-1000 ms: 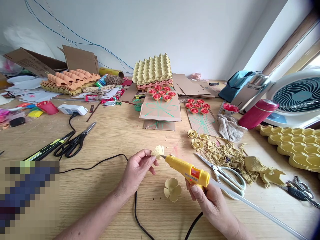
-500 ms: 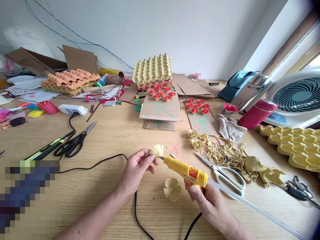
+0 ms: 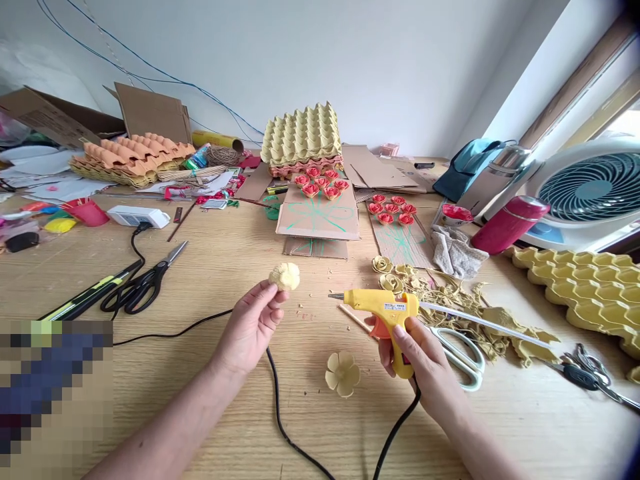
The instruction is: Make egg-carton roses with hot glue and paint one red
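Between thumb and fingers, my left hand [image 3: 254, 325] pinches a small pale yellow egg-carton flower [image 3: 285, 277], lifted above the table. My right hand [image 3: 420, 350] is wrapped round the handle of a yellow hot glue gun [image 3: 383, 303]. Its metal nozzle points left toward the flower, with a gap between them. A clear glue stick [image 3: 480, 319] sticks out of the gun's back. On the table between my hands lies an open carton flower cup [image 3: 343, 374] with rounded petals. Finished yellow carton roses [image 3: 391, 284] lie beyond the gun.
White-handled scissors [image 3: 463, 360] and carton scraps [image 3: 450, 303] lie at the right, near keys [image 3: 583, 373]. Black scissors [image 3: 145, 283] lie left. Red roses [image 3: 320, 183] rest on cardboard behind. The gun's black cord [image 3: 395, 427] crosses the front. A pink bottle [image 3: 510, 225] stands right.
My right hand has drawn the glue gun right, away from the flower, and turned it more level. My left hand has moved the flower left and up.
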{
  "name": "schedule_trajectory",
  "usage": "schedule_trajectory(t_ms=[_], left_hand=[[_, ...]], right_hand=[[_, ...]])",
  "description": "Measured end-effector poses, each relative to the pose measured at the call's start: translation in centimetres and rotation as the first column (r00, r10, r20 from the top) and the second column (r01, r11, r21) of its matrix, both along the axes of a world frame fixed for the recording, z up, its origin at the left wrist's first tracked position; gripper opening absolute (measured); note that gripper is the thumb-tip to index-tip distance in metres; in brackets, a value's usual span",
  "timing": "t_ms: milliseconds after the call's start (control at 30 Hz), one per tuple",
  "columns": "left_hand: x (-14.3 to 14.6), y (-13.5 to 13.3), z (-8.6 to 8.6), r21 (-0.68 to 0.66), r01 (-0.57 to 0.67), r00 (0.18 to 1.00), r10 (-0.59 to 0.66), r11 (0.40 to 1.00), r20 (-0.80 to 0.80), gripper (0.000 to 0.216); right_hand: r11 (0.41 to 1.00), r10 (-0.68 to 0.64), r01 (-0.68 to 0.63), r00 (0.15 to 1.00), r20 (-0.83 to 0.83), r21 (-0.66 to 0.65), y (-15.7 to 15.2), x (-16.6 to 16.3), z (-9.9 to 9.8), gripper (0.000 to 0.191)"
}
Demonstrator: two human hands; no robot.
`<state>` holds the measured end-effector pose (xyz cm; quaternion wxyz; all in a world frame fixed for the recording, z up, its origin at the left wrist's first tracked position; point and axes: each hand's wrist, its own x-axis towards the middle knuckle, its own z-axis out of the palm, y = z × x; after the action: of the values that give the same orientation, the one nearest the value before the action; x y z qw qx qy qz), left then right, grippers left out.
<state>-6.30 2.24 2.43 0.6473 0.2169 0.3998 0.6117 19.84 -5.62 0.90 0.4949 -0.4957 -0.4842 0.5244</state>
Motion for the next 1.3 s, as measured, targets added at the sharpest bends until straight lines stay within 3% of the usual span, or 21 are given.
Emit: schedule_trajectory(t_ms=[167, 333, 500, 800, 967, 1033, 1100, 1200, 1300], left_hand=[[-0.9, 0.6, 1.4, 0.000, -0.122, 0.985, 0.121, 0.992, 0.123, 0.015], [-0.4, 0.3, 2.4, -0.047, -0.102, 0.979, 0.108, 0.994, 0.170, 0.027], [-0.5, 0.2, 3.2, -0.025, -0.097, 0.962, 0.100, 0.995, 0.255, 0.042], [-1.7, 0.2, 4.2, 0.057, -0.127, 0.936, 0.100, 0.990, 0.339, 0.044], [-1.4, -0.2, 2.9, 0.172, -0.001, 0.991, -0.022, 0.985, 0.129, 0.004], [-1.1, -0.6, 2.3, 0.234, 0.097, 0.995, -0.097, 0.967, -0.014, 0.021], [-0.7, -1.1, 1.8, 0.276, 0.218, 0.971, -0.179, 0.936, -0.162, 0.025], [0.1, -2.0, 1.2, 0.339, 0.375, 0.874, -0.207, 0.863, -0.439, 0.016], [0.8, -2.9, 1.0, 0.458, 0.456, 0.684, 0.029, 0.763, -0.729, 0.005]], right_hand=[[0.992, -0.115, 0.115, 0.993, 0.002, -0.052, 1.5, 0.8, -0.8, 0.050], [0.990, -0.134, 0.141, 0.974, 0.181, -0.025, 1.9, 1.2, -1.0, 0.053], [0.988, -0.155, 0.134, 0.837, 0.524, 0.079, 1.7, 1.3, -1.2, 0.048], [0.966, -0.235, 0.079, 0.662, 0.712, 0.246, 1.8, 1.2, -2.7, 0.034], [0.953, -0.270, 0.043, 0.571, 0.776, 0.299, 1.9, 1.3, -3.4, 0.032], [0.951, -0.281, 0.044, 0.534, 0.798, 0.306, 2.0, 1.4, -3.7, 0.030], [0.948, -0.298, 0.054, 0.504, 0.810, 0.315, 2.0, 1.5, -3.7, 0.027], [0.912, -0.380, 0.067, 0.508, 0.773, 0.404, 1.8, 1.4, -2.9, 0.023], [0.867, -0.372, 0.005, 0.671, 0.641, 0.498, 1.4, 0.9, -1.4, 0.013]])
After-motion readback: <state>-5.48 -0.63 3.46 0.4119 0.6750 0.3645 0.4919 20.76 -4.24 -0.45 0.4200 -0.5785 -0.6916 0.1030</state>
